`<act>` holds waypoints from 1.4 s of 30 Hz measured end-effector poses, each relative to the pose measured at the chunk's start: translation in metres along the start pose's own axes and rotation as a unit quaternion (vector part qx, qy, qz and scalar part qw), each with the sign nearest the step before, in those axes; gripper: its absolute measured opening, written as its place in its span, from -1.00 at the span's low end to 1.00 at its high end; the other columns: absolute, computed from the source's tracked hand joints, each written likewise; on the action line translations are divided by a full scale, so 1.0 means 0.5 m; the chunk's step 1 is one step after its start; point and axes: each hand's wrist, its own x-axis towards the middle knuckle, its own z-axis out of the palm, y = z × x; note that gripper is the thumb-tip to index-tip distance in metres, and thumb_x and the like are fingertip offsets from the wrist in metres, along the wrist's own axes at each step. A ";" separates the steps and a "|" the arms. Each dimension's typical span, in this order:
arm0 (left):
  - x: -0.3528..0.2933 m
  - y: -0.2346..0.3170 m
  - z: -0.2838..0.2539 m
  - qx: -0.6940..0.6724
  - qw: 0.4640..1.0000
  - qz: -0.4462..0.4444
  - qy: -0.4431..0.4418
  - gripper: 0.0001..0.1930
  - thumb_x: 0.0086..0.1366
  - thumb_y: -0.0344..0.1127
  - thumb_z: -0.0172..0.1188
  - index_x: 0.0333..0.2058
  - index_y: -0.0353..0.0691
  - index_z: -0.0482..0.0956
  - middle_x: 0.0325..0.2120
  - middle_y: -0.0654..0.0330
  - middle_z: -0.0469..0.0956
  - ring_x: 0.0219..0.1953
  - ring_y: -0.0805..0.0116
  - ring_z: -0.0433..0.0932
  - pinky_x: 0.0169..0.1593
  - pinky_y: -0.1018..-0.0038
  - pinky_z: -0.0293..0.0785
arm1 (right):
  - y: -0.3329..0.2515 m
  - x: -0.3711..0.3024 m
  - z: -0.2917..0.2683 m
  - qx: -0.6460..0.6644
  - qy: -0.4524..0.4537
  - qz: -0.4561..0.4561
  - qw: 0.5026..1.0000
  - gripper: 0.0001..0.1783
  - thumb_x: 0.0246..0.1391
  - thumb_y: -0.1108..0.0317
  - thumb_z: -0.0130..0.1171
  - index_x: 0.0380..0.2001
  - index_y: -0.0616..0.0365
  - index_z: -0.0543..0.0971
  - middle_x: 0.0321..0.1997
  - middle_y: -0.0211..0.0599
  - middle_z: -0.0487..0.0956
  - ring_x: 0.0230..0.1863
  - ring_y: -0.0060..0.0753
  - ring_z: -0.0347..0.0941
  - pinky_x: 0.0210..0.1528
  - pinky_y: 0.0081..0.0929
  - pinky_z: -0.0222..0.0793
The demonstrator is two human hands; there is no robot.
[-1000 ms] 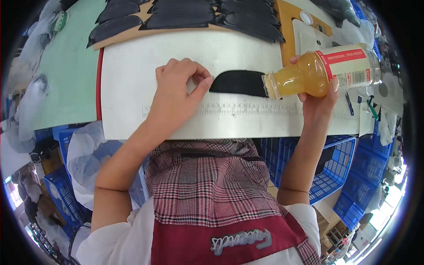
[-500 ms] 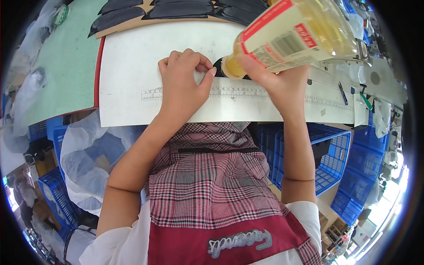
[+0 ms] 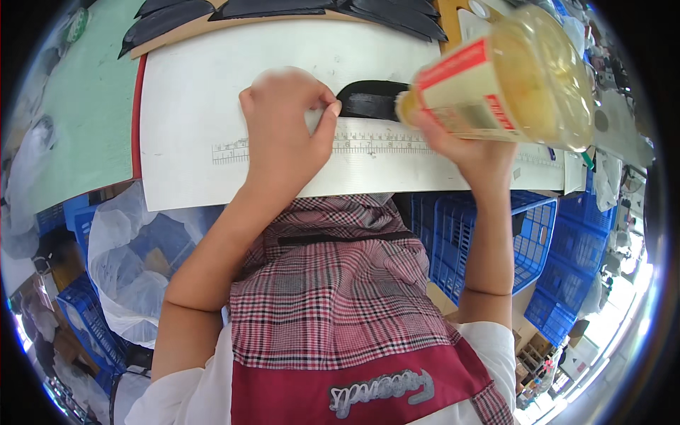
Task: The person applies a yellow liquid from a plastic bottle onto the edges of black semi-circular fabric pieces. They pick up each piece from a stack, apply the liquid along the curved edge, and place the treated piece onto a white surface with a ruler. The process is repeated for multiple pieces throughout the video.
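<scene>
A flat black piece with a curved upper edge [image 3: 370, 100] lies on the white work board [image 3: 205, 92], just above the printed ruler scale. My left hand [image 3: 283, 131] pinches its left end between thumb and fingertips. My right hand [image 3: 473, 152] is closed around the neck end of a clear plastic bottle [image 3: 542, 85] with yellowish contents and a cream and red label. The bottle is tilted far over, its narrow mouth pointing down and left at the piece's right end. A greyish shiny streak shows along the piece. The mouth hides the piece's right tip.
Several glossy black pieces [image 3: 273, 10] lie on brown cardboard at the far edge. A green surface [image 3: 85, 120] with a red edge adjoins the board at left. Below the board are a plastic-lined container [image 3: 138, 248] at left and a blue crate [image 3: 531, 234] at right.
My right hand has moved the bottle rightward along the black piece, uncovering more of it, including a shiny streak. My left hand still pinches the left end. The view has shifted slightly.
</scene>
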 end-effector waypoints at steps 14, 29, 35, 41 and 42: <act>-0.002 -0.008 -0.008 -0.004 1.000 -0.002 -0.023 -0.93 0.02 -0.38 0.17 -0.52 -0.16 0.45 -0.56 0.36 0.35 -0.36 0.42 0.29 -0.09 0.44 0.02 | 0.013 0.035 0.003 0.169 0.116 0.042 0.978 -0.56 -0.36 0.31 0.42 -0.36 0.26 0.51 -0.36 -0.34 0.55 -0.36 -0.53 0.49 -0.29 -0.57 0.42; 0.001 0.006 -0.006 -0.001 1.000 -0.005 -0.021 -0.95 -0.03 -0.44 0.17 -0.56 -0.17 0.47 -0.57 0.34 0.37 -0.39 0.38 0.32 -0.11 0.40 0.05 | 0.065 -0.007 -0.055 0.029 0.051 0.086 0.995 -0.56 -0.38 0.31 0.43 -0.36 0.25 0.51 -0.34 -0.30 0.56 -0.36 -0.52 0.48 -0.26 -0.56 0.42; 0.002 0.016 -0.021 -0.013 0.999 -0.022 -0.032 -0.93 0.04 -0.41 0.13 -0.43 -0.19 0.49 -0.52 0.29 0.40 -0.36 0.35 0.33 -0.09 0.38 0.07 | 0.139 -0.075 -0.120 0.245 0.228 0.172 0.927 -0.45 -0.23 0.03 0.28 -0.23 0.22 0.46 -0.30 -0.19 0.54 -0.42 -0.54 0.45 -0.53 -0.67 0.30; 0.005 0.034 -0.022 0.062 0.996 0.051 -0.031 -0.75 0.09 -0.32 0.12 -0.25 -0.28 0.50 -0.38 0.20 0.41 -0.30 0.26 0.32 -0.11 0.35 0.12 | 0.144 -0.111 -0.062 0.439 0.213 0.248 0.837 -0.19 -0.16 -0.23 0.04 -0.01 0.25 0.32 -0.19 -0.01 0.45 -0.37 -0.48 0.41 -0.65 -0.77 0.19; 0.005 0.041 -0.019 0.082 0.993 0.073 -0.031 -0.73 0.09 -0.31 0.13 -0.23 -0.29 0.50 -0.36 0.19 0.41 -0.29 0.25 0.31 -0.11 0.34 0.13 | 0.137 -0.114 -0.041 0.445 0.217 0.256 0.830 -0.19 -0.16 -0.23 0.03 -0.01 0.26 0.32 -0.18 0.00 0.45 -0.40 -0.50 0.39 -0.67 -0.78 0.15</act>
